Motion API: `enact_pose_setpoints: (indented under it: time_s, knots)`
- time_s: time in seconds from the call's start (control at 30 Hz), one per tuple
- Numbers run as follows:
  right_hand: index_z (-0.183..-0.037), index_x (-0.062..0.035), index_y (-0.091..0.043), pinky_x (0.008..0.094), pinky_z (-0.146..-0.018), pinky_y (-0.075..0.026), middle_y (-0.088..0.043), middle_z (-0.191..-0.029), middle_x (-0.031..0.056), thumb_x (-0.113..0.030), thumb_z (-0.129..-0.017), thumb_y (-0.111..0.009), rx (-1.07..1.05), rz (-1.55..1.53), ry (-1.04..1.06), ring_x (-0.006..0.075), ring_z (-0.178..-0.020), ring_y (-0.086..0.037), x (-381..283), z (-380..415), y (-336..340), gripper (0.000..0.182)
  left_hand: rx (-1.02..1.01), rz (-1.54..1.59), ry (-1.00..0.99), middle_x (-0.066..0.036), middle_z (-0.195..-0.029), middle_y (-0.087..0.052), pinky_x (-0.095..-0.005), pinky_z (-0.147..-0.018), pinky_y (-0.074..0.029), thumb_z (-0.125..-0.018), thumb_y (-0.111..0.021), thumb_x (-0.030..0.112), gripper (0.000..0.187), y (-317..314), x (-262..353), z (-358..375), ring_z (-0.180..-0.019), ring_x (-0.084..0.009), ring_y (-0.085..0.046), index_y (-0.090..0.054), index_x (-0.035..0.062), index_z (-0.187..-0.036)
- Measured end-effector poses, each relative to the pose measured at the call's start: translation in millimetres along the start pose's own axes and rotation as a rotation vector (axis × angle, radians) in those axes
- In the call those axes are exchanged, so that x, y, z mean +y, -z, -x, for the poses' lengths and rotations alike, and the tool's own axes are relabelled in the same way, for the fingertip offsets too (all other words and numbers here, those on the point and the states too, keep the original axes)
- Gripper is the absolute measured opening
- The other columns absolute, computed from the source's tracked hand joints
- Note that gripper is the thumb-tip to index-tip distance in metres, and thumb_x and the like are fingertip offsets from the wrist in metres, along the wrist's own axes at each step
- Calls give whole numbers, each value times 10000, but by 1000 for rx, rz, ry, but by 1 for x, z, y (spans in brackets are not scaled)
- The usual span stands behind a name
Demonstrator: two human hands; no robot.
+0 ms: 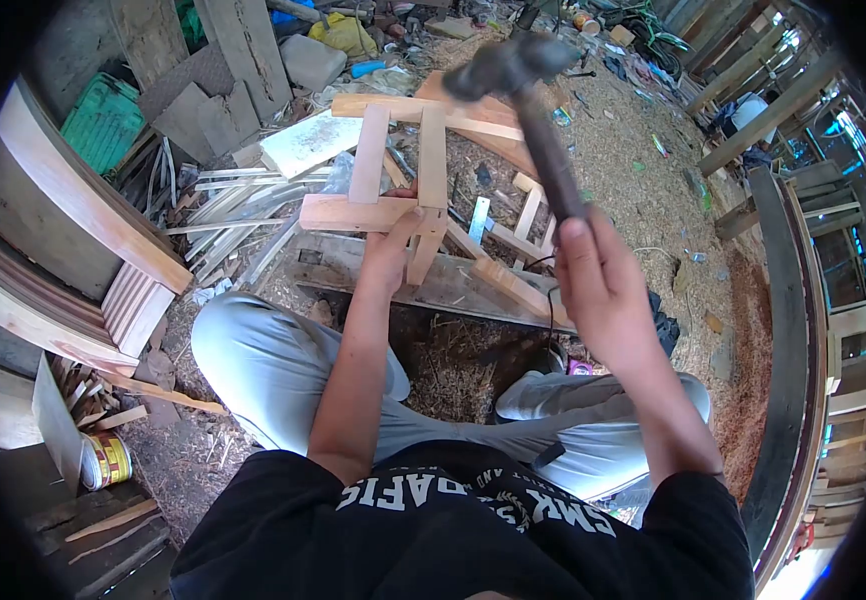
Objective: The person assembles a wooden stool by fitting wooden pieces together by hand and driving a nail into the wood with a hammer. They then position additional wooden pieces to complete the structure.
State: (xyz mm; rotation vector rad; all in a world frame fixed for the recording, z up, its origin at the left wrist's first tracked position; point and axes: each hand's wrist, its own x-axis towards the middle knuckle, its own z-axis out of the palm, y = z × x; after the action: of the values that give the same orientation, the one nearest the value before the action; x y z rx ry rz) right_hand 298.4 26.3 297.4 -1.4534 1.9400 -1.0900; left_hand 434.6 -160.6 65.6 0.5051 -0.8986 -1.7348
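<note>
Right, we have the hammer (538, 110) up high in the upper middle of the frame, its dark head raised above the work and the handle running down into our right hand (603, 290), whose fingers are clenched tight around the lower end of the handle. Our left hand (393, 245) sits at the centre of the frame, fingers pressed on the wooden frame (393, 165), a small ladder-like piece of pale slats; the thumb and fingertips pinch near where the near crosspiece meets an upright slat, though we cannot tell whether they hold a nail, it is too small to make out. The frame rests on a rough plank (453, 285) lying across the ground just beyond our knees, with sawdust and offcuts all around. To the left of the frame a curved wooden piece (83, 210) leans, and a tin can (103, 460) stands at the lower left. For a clean strike, we judge it best to keep the left fingers low and off to the side of the joint, let the hammer drop from the wrist and elbow so the face lands flat, and start with a light tap before any full swing. The risk, as we read it, is a glancing blow onto the steadying fingers or the slat jumping on the plank, so firm downward pressure matters.
</note>
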Motion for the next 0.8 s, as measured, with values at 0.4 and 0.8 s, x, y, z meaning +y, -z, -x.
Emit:
enact_pose_setpoints:
  time_s: [0.4,0.8]
  knots:
    - [-994,-1,-568,369,-583,-459,-570,-653,133,-323,-1104,-517,-114,62,-43,213,-626,-607,18,2,-16,344,6,-6,-2,-83,-1344,-619,-361,-1053,-500,-963,-673,50,289,0,2,3,-1201,-177,-605,-561,64,-1230]
    - [-998,10,-604,391,-609,-481,-596,-653,158,-353,-1106,-492,-104,208,-94,249,-606,-621,44,-5,-20,394,-23,16,-18,-79,-1353,-627,-391,-1108,-419,-951,-704,101,295,3,-1,2,-1270,-192,-564,-603,78,-1227]
